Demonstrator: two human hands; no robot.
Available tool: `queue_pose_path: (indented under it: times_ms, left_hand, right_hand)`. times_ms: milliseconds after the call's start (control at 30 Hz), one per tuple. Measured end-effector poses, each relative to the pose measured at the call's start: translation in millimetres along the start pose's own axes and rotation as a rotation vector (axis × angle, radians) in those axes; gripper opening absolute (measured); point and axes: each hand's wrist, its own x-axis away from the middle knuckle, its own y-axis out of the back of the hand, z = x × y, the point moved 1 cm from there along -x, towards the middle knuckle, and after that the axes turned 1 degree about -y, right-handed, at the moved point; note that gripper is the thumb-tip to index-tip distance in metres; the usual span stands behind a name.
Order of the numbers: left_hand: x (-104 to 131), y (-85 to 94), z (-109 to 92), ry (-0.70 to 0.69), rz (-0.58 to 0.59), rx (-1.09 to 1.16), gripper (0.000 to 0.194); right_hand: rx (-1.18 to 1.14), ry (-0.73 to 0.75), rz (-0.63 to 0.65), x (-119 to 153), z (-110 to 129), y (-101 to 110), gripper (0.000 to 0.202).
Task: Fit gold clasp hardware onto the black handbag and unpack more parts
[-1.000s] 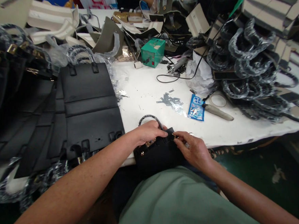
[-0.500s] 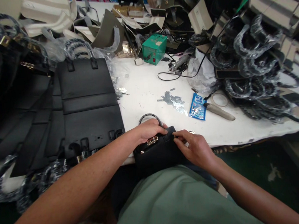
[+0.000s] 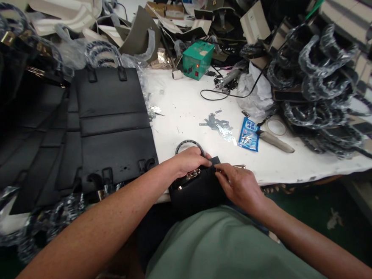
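A black bag piece [image 3: 196, 198] with a wrapped round handle [image 3: 188, 142] and gold-coloured metal fittings [image 3: 190, 176] lies at the table's front edge, against my body. My left hand [image 3: 190, 161] grips its upper part beside the handle, thumb pressed near the top edge. Fingers of my right hand [image 3: 236, 180] are pinched at the right part of the same edge. A thin shiny metal strip [image 3: 240, 166] sticks out behind my right hand. Whatever small part lies between the right fingertips is hidden.
Flat black bag panels [image 3: 113, 102] lie at the left. Small metal plates [image 3: 220, 126], a blue packet [image 3: 248, 135], a knife-like tool [image 3: 277, 142] and a tape roll [image 3: 276, 126] are on the table. Behind stands a green box [image 3: 198, 60]. Wrapped handles [image 3: 322, 79] are piled right.
The view has shifted slightly, so the table's items appear further right. The co-worker's hand at the top has left its place. A red light now shows on the green box. Both hands stay on the bag.
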Motion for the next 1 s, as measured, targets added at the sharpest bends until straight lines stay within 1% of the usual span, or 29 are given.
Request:
queue_pose_path:
  times_ms: [100, 167, 367, 500, 633, 800, 1000]
  left_hand:
    - [1.5, 0.4, 0.5, -0.019, -0.009, -0.014, 0.013]
    - [2.3, 0.7, 0.5, -0.028, -0.012, -0.02, 0.014]
    - [3.3, 1.5, 0.9, -0.056, -0.034, -0.013, 0.02]
    - [3.4, 2.3, 2.0, -0.058, -0.079, -0.019, 0.027]
    - [4.6, 1.8, 1.2, -0.065, -0.092, -0.011, 0.029]
    - [5.2, 1.2, 1.0, -0.094, -0.112, -0.009, 0.029]
    - [0.6, 1.7, 6.5, -0.139, -0.11, -0.006, 0.028]
  right_hand:
    - [-0.12, -0.079, 0.041, -4.4, -1.8, 1.3, 0.019]
    - [-0.199, -0.105, 0.056, -6.0, -4.3, 1.4, 0.019]
    - [-0.347, -0.161, 0.026, -6.0, -9.0, -0.5, 0.016]
    - [-0.383, -0.19, 0.056, -9.1, -9.1, 0.0, 0.014]
    - [-0.41, -0.206, 0.074, -11.3, -8.9, 1.5, 0.016]
    - [-0.418, -0.175, 0.091, -12.7, -8.0, 3.6, 0.013]
    - [-0.377, -0.134, 0.128, -18.5, -9.2, 4.7, 0.015]
